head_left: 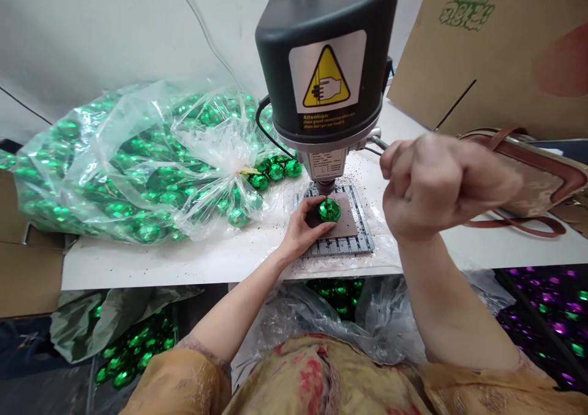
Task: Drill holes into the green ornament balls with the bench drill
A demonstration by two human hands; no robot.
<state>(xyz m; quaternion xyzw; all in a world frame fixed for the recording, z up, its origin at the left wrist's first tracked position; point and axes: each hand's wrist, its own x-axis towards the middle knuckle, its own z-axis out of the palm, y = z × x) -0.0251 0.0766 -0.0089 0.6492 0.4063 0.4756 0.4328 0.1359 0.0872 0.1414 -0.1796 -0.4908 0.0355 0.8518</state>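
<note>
Green ball (329,210) stood on the brown pad (348,219) between the thumb and forefinger of the left fingers (323,228).

Far to the left of those fingers, a clear plastic bag of green balls (133,170) bulged along the bench (138,268). Its loose balls (275,171) lay nearer, just beyond and left of the fingertips; a slump of the bag could have sent one rolling against them.

The left fingers were partly open, spread to the ball's width, and had hold of its side. Its round, shiny facets probably offered them poor grip, so an off-centre bite could have twisted it loose or let the drill bit (326,199) skid.

Just above the fingertips hung the drill chuck (325,186). The bit seemed to meet the ball's top, though whether it had entered could not be told. With the forefinger so close, any slip there risked a cut.

Well to the right of the left fingers, the right fingers (425,164) were curled tight, apparently around the lever (377,142), though blur hid the grip. Too hard a pull might have cracked the ball. Below them, a brown strap (523,224) could have snagged the forearm.
</note>
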